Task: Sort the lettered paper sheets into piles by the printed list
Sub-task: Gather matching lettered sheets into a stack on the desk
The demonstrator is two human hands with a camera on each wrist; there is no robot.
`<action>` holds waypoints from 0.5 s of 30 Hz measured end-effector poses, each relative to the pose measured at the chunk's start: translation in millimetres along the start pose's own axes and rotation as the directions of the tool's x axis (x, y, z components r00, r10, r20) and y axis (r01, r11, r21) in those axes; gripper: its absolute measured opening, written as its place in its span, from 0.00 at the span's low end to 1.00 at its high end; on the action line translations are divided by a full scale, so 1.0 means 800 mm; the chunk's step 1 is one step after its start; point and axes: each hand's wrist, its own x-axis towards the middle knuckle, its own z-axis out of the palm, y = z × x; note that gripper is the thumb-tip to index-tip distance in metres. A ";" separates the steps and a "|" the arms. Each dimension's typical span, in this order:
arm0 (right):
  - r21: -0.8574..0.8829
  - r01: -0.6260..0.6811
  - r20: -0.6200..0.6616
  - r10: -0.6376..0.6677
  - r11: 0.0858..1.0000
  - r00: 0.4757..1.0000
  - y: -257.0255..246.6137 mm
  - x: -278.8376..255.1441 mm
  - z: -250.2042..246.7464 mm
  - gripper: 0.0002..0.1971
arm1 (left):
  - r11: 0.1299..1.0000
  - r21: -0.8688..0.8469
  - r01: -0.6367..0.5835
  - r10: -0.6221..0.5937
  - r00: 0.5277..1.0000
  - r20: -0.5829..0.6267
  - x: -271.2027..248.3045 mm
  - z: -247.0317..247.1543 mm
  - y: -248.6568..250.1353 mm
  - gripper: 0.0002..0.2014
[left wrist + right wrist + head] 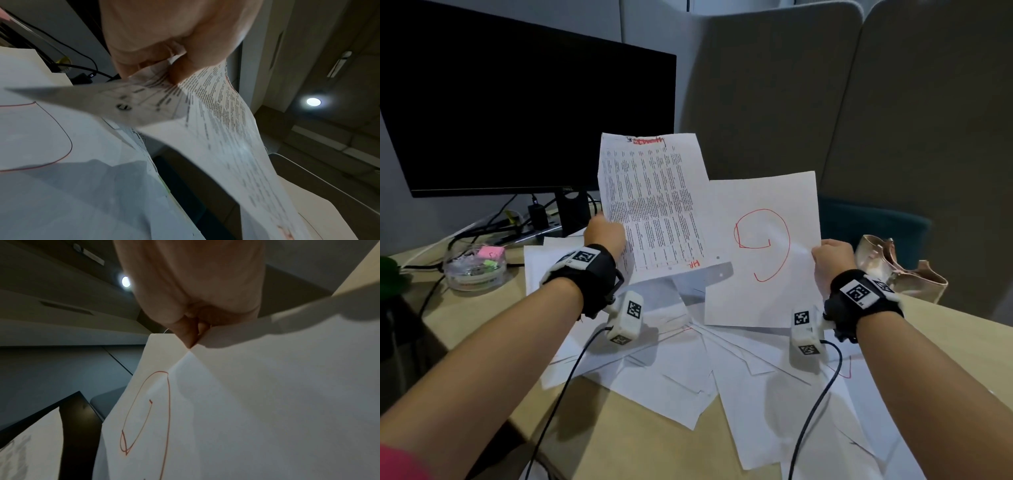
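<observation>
Up above the tabletop point(482, 329), the left hand point(604, 233) pinches the left edge of the printed list point(654, 205), its grip closed tight on the paper, while the right hand point(832, 257) pinches the right edge of a white sheet with a red letter point(760, 246). Between the two grips the held pages overlap along their inner edges. Below both wrists loose paper sheets point(671, 370) lie scattered, and beyond the left grip stands a dark monitor point(517, 102).

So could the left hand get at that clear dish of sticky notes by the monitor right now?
Probably not as things stand: the left hand grips the printed list. The dish sits just beside it on the desk with nothing between, so the path looks free.
</observation>
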 end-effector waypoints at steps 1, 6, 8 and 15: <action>-0.032 0.008 0.004 -0.008 0.999 1.000 0.000 0.001 -0.002 0.19 | 1.000 0.002 0.000 0.000 1.000 0.005 -0.002 0.001 0.000 0.20; -0.227 -0.021 -0.011 0.019 0.974 1.000 -0.007 0.007 -0.010 0.13 | 1.000 0.002 0.003 -0.003 0.999 0.040 -0.013 0.008 0.005 0.19; -0.290 -0.016 0.010 0.020 0.957 1.000 -0.008 0.007 -0.011 0.13 | 1.000 0.029 -0.011 0.008 0.997 0.072 -0.015 0.009 0.006 0.19; -0.461 -0.030 0.024 0.047 0.887 0.999 -0.020 -0.001 -0.017 0.21 | 0.996 0.085 -0.030 0.023 0.996 0.083 -0.016 0.011 0.003 0.19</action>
